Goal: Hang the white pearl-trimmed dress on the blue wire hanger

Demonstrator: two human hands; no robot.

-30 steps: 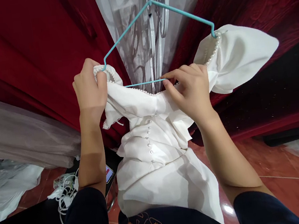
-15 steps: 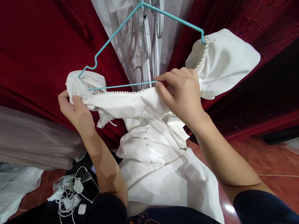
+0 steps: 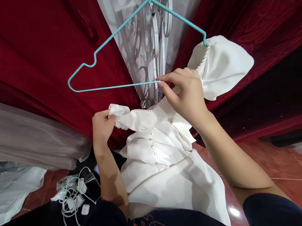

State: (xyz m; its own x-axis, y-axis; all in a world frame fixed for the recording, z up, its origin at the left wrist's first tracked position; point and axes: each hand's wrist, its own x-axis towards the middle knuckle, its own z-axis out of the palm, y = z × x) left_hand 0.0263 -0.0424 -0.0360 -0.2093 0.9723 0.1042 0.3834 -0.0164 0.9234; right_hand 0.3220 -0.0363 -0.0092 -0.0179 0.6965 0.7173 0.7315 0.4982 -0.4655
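A white dress (image 3: 175,184) with a pearl-beaded neckline and a row of small buttons hangs down in front of me. Its right puff sleeve (image 3: 224,65) still sits over the right end of a light-blue hanger (image 3: 122,29). The hanger's left end is bare. My left hand (image 3: 103,125) is closed on the dress's left sleeve, below the hanger and apart from it. With thumb and forefinger, my right hand (image 3: 186,93) pinches the hanger's bottom bar near its middle. The bodice behind that hand is partly hidden.
Dark red curtains (image 3: 32,51) hang on both sides, with sheer white fabric (image 3: 125,30) and white metal scrollwork (image 3: 156,48) between them. White cables (image 3: 68,205), a phone (image 3: 93,188) and a small white case (image 3: 85,209) lie on a black surface at lower left.
The left sleeve has come off the hanger's left end. My left hand has moved down and to the right with it. My right hand stays on the bottom bar.
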